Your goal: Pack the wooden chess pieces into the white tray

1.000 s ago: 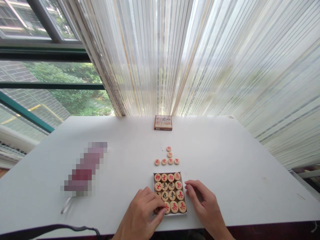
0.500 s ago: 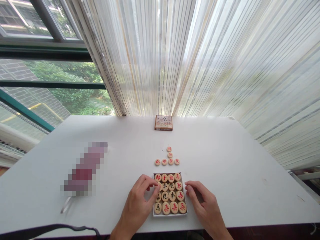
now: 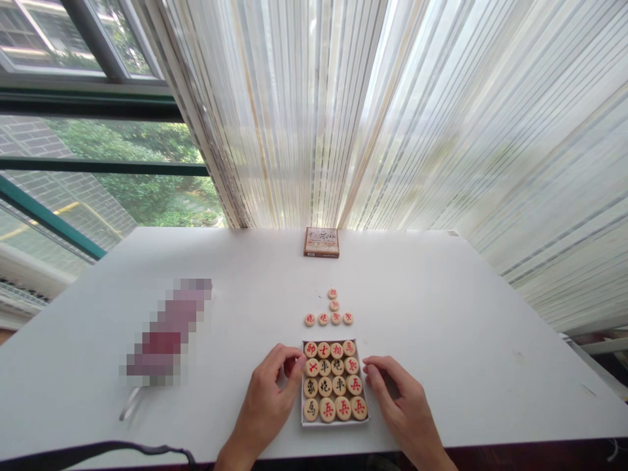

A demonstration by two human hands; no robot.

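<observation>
A shallow white box (image 3: 334,425) near the table's front edge holds rows of round wooden Chinese chess pieces, marked in red or black. Just off its left side is my left hand (image 3: 269,392), thumb and index finger slightly apart with nothing visible between them. A red-marked piece (image 3: 312,367) lies in the box beside those fingertips. My right hand (image 3: 400,399) rests by the box's right side, fingers loosely bent and thumb a little apart, holding nothing I can see. Beyond the box, red-marked pieces lie on the table: a row including a cannon piece (image 3: 309,320), then two more, the farthest an elephant piece (image 3: 332,294).
A printed Chinese chess carton (image 3: 321,243) lies at the table's far edge, before the striped curtain (image 3: 294,131). On the left of the white table (image 3: 441,301) is a pixelated reddish object (image 3: 167,333). A black strap (image 3: 112,447) crosses the lower left.
My left hand has drawn back left from over the box, uncovering the red-marked piece in the second row. My right hand has hardly moved.
</observation>
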